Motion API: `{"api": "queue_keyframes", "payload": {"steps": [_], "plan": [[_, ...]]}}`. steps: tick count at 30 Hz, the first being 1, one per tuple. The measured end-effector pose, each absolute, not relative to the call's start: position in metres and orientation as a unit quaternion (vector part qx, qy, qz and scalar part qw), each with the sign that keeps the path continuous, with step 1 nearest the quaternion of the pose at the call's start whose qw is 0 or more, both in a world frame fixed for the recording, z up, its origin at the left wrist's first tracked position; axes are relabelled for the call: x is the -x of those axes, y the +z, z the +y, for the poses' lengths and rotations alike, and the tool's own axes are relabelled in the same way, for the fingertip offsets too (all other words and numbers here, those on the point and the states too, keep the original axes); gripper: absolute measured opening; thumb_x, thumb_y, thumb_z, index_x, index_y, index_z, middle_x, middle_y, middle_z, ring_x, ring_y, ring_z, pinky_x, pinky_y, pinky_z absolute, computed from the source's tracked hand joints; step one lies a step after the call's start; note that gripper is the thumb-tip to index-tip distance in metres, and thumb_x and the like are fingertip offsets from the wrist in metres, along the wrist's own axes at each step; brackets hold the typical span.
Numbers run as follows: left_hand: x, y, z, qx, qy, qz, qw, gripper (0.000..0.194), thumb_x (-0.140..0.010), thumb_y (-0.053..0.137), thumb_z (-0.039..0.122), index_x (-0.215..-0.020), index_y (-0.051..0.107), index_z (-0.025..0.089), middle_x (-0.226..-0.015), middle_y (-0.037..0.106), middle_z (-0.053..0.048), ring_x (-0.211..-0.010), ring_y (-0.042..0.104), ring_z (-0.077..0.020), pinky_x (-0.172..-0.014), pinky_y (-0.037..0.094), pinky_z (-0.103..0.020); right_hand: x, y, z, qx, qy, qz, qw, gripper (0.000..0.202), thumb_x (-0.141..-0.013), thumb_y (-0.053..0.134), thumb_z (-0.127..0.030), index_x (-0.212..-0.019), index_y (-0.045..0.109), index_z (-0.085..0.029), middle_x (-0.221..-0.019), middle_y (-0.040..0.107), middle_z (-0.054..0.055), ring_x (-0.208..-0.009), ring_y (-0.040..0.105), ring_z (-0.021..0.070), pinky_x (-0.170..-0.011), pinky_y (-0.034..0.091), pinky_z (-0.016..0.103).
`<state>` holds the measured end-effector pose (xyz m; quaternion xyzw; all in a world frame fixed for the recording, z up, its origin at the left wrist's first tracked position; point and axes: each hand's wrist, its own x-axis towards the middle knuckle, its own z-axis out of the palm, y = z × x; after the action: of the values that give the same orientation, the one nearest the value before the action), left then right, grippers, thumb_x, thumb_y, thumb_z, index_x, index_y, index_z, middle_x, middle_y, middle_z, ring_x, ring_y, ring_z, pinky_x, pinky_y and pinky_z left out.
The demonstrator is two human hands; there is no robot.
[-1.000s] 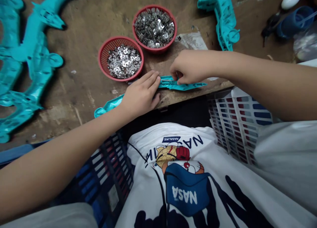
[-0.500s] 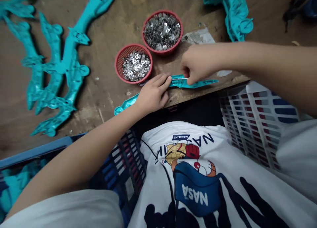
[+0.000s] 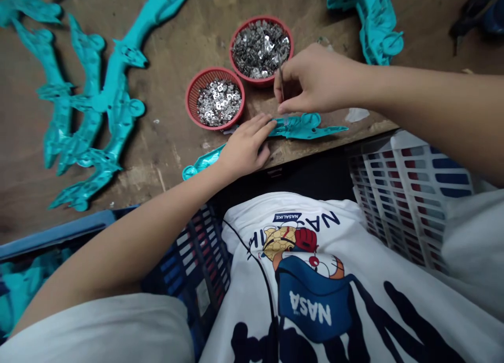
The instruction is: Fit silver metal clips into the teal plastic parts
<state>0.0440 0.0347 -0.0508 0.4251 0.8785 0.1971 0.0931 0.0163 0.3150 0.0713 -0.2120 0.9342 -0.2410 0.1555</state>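
Note:
A long teal plastic part (image 3: 315, 132) lies along the front edge of the table. Across its middle rests my left hand (image 3: 246, 147), fingers closed over it and pressing it down. My right hand (image 3: 321, 79) is pinched around a thin metal tool (image 3: 282, 82), which stands nearly upright just above the part; its exact kind is unclear. Close behind my left hand sits a red basket (image 3: 189, 103) of small shiny metal pieces. Another red basket (image 3: 290, 40), holding darker metal clips or similar pieces, stands behind my right fingers.
Several teal parts (image 3: 98, 103) are spread over the table's left side. More teal parts (image 3: 376, 24) lie at the back right, near a dark tool (image 3: 470, 16). A white crate (image 3: 401, 189) and a blue crate (image 3: 185, 263) flank my body below the table edge.
My right hand has lifted off the teal part and shifted slightly left and back. The thin metal tool has swung from lying along the part to nearly upright. My left hand stays in place.

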Motion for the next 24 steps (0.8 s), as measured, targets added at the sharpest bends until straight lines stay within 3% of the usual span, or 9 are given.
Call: {"api": "queue_keyframes", "payload": {"steps": [6,11,16,21,24], "plan": [[-0.044,-0.051,0.036,-0.431,0.197,0.877,0.081,0.074,-0.112,0.059,0.024,-0.183,0.071,0.009,-0.193,0.067,-0.029,-0.184,0.064,-0.0429,-0.156,0.052,-0.07,-0.017,0.063,0.309,0.237,-0.2,0.94,0.144,0.021,-0.102,0.08,-0.028,-0.117,0.094,-0.028,-0.111,0.094,0.01,-0.105,0.087,0.0309,-0.109,0.067,0.045],[-0.043,-0.049,0.036,-0.428,0.2,0.877,0.093,0.077,-0.108,0.063,0.023,-0.185,0.07,0.013,-0.193,0.067,-0.027,-0.183,0.064,-0.0435,-0.155,0.052,-0.073,-0.019,0.05,0.317,0.29,-0.183,0.928,0.147,0.026,-0.105,0.073,-0.023,-0.122,0.092,-0.028,-0.114,0.093,0.011,-0.114,0.087,0.0359,-0.113,0.069,0.052],[-0.04,-0.042,0.035,-0.412,0.224,0.878,0.096,0.068,-0.11,0.066,0.025,-0.177,0.079,0.016,-0.187,0.074,-0.024,-0.175,0.071,-0.0424,-0.15,0.059,-0.071,-0.004,0.022,0.333,0.249,-0.241,0.931,0.117,0.023,-0.107,0.086,-0.033,-0.129,0.093,-0.029,-0.109,0.092,0.009,-0.121,0.086,0.0375,-0.114,0.066,0.05],[-0.036,-0.035,0.034,-0.404,0.224,0.883,0.082,0.041,-0.115,0.069,0.026,-0.146,0.093,0.018,-0.155,0.091,-0.022,-0.146,0.087,-0.04,-0.132,0.074,-0.064,0.008,0.017,0.343,0.262,-0.09,0.953,0.122,0.025,-0.112,0.082,-0.024,-0.134,0.094,-0.018,-0.134,0.093,0.02,-0.126,0.087,0.0415,-0.109,0.063,0.049],[-0.04,-0.035,0.036,-0.418,0.189,0.886,0.064,0.037,-0.116,0.069,0.024,-0.143,0.093,0.019,-0.154,0.091,-0.023,-0.144,0.089,-0.0419,-0.128,0.077,-0.064,-0.006,0.025,0.338,0.311,-0.061,0.942,0.107,0.045,-0.121,0.078,-0.038,-0.156,0.088,-0.011,-0.156,0.086,0.031,-0.142,0.082,0.0484,-0.116,0.063,0.056]]}}
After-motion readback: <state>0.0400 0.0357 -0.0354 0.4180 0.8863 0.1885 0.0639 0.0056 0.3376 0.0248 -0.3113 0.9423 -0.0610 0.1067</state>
